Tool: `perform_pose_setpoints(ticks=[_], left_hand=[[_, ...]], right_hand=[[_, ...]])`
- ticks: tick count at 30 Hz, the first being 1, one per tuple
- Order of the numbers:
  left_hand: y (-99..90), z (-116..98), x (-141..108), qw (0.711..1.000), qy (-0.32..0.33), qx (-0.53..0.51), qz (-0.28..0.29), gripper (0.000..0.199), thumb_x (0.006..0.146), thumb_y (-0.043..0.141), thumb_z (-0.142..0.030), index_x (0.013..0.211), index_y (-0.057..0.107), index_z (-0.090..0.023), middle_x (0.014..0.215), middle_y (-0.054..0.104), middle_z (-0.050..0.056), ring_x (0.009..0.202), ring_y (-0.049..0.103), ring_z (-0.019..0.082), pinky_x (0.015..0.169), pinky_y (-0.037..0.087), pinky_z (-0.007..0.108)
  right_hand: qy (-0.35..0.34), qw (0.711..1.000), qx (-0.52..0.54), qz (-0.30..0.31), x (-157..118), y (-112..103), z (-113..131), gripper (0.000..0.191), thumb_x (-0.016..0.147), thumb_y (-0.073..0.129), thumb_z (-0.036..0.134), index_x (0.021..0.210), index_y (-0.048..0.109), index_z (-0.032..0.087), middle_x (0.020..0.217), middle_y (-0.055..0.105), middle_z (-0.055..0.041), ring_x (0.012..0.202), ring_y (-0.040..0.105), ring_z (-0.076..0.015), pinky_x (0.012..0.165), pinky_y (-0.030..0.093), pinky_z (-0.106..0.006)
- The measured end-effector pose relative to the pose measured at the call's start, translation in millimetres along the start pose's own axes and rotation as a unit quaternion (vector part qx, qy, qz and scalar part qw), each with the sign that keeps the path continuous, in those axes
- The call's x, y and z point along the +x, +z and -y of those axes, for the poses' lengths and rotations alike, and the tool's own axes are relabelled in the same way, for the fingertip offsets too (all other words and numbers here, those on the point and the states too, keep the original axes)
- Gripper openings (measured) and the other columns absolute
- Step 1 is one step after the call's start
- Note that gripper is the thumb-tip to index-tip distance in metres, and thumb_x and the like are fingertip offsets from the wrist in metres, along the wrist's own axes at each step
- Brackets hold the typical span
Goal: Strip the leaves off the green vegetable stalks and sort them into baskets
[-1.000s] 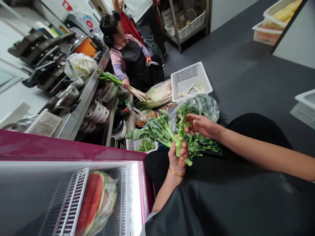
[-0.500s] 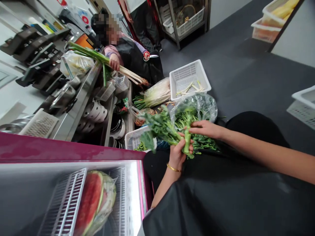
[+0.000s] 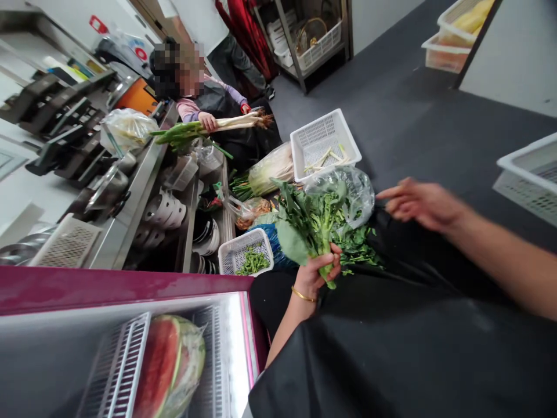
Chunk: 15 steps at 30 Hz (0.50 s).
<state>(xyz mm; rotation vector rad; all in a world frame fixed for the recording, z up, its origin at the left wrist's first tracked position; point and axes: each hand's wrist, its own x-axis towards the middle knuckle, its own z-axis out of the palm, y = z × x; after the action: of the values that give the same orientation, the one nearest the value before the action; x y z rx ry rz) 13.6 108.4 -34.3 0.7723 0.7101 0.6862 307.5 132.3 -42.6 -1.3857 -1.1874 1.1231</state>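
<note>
My left hand [image 3: 315, 271] is closed around the thick pale stem of a leafy Chinese broccoli stalk [image 3: 322, 238], its leaves pointing away from me. My right hand [image 3: 420, 203] is off to the right over my dark lap, somewhat blurred, holding nothing, with the index finger stretched out and the others loosely bent. Just left of it lies a clear plastic bag [image 3: 361, 200] with greens. Loose leaves [image 3: 359, 247] spill out below the bag. Beyond my left hand, a small white basket [image 3: 224, 255] holds cut green pieces [image 3: 253, 262].
A larger white basket [image 3: 324, 123] with a few pale stalks stands ahead, beside bagged leeks [image 3: 278, 165]. Across from me a seated co-worker [image 3: 220, 96] holds long leeks [image 3: 235, 123]. An open fridge with a cut watermelon [image 3: 159, 360] is at lower left, and a steel counter [image 3: 130, 217] runs behind it.
My right hand has left the stalk and moved right. My left hand keeps hold of the stem. The co-worker's leeks have swung to nearly level, and the scissors no longer show.
</note>
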Motion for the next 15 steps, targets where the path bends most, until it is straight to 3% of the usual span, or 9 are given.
perform_pose_setpoints(ticks=[2,5,7,8,10,11,12,13,15], left_hand=[[1.1,1,-4,1.0,-0.001,0.026,-0.015,0.038,0.06,0.076,-0.035,0.087,0.062,-0.011,0.059,0.054,-0.001,0.038,0.043,0.006,0.035,0.024,0.02],[-1.6,1,-11,0.993,0.047,0.03,-0.105,0.036,0.063,0.076,-0.039,0.081,0.06,-0.012,0.058,0.056,0.001,0.038,0.045,0.006,0.035,0.024,0.019],[-4.6,0,-14,0.975,0.102,0.0,-0.197,0.034,0.066,0.075,-0.04,0.081,0.059,-0.013,0.06,0.058,0.0,0.04,0.047,0.006,0.036,0.026,0.018],[-5.9,0,-15,0.962,0.133,-0.018,-0.237,0.033,0.066,0.075,-0.038,0.082,0.059,-0.014,0.061,0.058,-0.001,0.042,0.048,0.006,0.038,0.028,0.017],[-8.2,-1,-16,0.94,0.184,-0.045,-0.282,0.033,0.065,0.077,-0.034,0.085,0.059,-0.015,0.062,0.058,-0.003,0.048,0.052,0.006,0.045,0.036,0.017],[-9.3,-2,-16,0.935,0.198,-0.049,-0.291,0.033,0.064,0.077,-0.033,0.086,0.059,-0.015,0.062,0.057,-0.003,0.049,0.053,0.007,0.048,0.038,0.018],[-10.7,-1,-16,0.932,0.203,-0.043,-0.297,0.033,0.065,0.076,-0.033,0.087,0.059,-0.016,0.062,0.057,-0.003,0.05,0.053,0.007,0.049,0.039,0.018],[-12.5,0,-16,0.931,0.201,-0.024,-0.304,0.033,0.066,0.075,-0.035,0.09,0.06,-0.016,0.063,0.058,-0.003,0.05,0.053,0.008,0.049,0.039,0.019],[-17.6,4,-16,0.926,0.194,0.034,-0.324,0.034,0.07,0.071,-0.038,0.095,0.061,-0.018,0.066,0.06,-0.002,0.05,0.054,0.011,0.048,0.04,0.022]], right_hand=[[0.084,0.98,0.076,0.165,8,67,15,0.048,0.069,0.064,0.061,0.079,0.067,0.014,0.063,0.065,-0.009,0.047,0.055,-0.014,0.043,0.039,-0.026],[0.004,0.986,0.05,0.16,10,137,33,0.043,0.071,0.064,0.057,0.064,0.058,0.016,0.05,0.055,-0.0015,0.043,0.049,-0.0124,0.044,0.039,-0.025],[-0.151,0.982,-0.031,0.114,1,157,36,0.037,0.079,0.057,0.051,0.065,0.058,0.016,0.055,0.057,-0.0025,0.05,0.052,-0.0135,0.05,0.041,-0.026],[-0.252,0.958,-0.07,0.119,-6,161,34,0.033,0.083,0.055,0.046,0.068,0.059,0.017,0.06,0.058,-0.0034,0.056,0.055,-0.0142,0.055,0.043,-0.026],[-0.437,0.872,-0.116,0.188,-20,164,29,0.026,0.089,0.048,0.035,0.072,0.059,0.018,0.066,0.06,-0.0042,0.066,0.057,-0.0143,0.063,0.045,-0.026],[-0.487,0.832,-0.125,0.234,-25,163,27,0.026,0.091,0.046,0.032,0.073,0.059,0.019,0.067,0.06,-0.0041,0.068,0.057,-0.0139,0.065,0.045,-0.025],[-0.496,0.819,-0.128,0.258,-28,162,25,0.025,0.091,0.045,0.03,0.073,0.059,0.019,0.067,0.06,-0.0039,0.067,0.057,-0.0134,0.065,0.045,-0.025],[-0.466,0.839,-0.127,0.251,-27,160,24,0.025,0.091,0.044,0.029,0.074,0.059,0.019,0.067,0.06,-0.0035,0.065,0.056,-0.0128,0.062,0.045,-0.024],[-0.316,0.923,-0.107,0.191,-17,156,28,0.023,0.09,0.046,0.032,0.079,0.06,0.018,0.063,0.06,-0.0021,0.057,0.055,-0.012,0.055,0.043,-0.023]])
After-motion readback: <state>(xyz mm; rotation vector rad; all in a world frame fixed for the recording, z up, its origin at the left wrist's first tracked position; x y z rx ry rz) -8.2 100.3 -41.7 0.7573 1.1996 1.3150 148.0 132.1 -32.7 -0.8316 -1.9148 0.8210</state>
